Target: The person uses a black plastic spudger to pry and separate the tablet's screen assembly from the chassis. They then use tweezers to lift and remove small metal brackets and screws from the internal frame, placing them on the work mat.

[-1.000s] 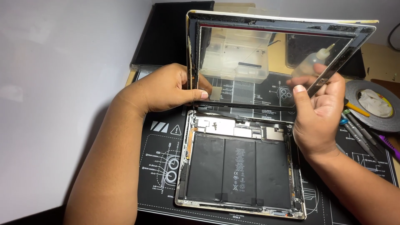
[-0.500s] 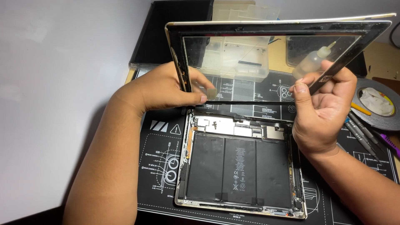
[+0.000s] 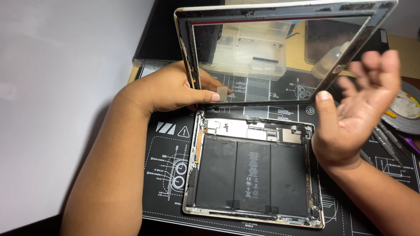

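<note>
My left hand [image 3: 173, 89] grips the left edge of a tablet's glass front panel [image 3: 280, 52], thumb on its lower left corner, and holds it raised and tilted above the mat. My right hand [image 3: 356, 111] is off the panel, palm up with fingers spread and blurred, beside the panel's right edge. Below lies the opened tablet body [image 3: 253, 170], flat on the mat, showing three black battery cells and a strip of circuit boards along its top.
A black repair mat [image 3: 168, 175] with white diagrams covers the desk. A clear compartment box [image 3: 251, 48] and a small bottle [image 3: 330, 61] show through the glass. Screwdrivers [image 3: 387, 137] and a tape roll [image 3: 404, 109] lie at the right. A white wall is at the left.
The glass panel has risen and swung further up and left. My right hand has let go of its right edge and opened; my left hand keeps its grip.
</note>
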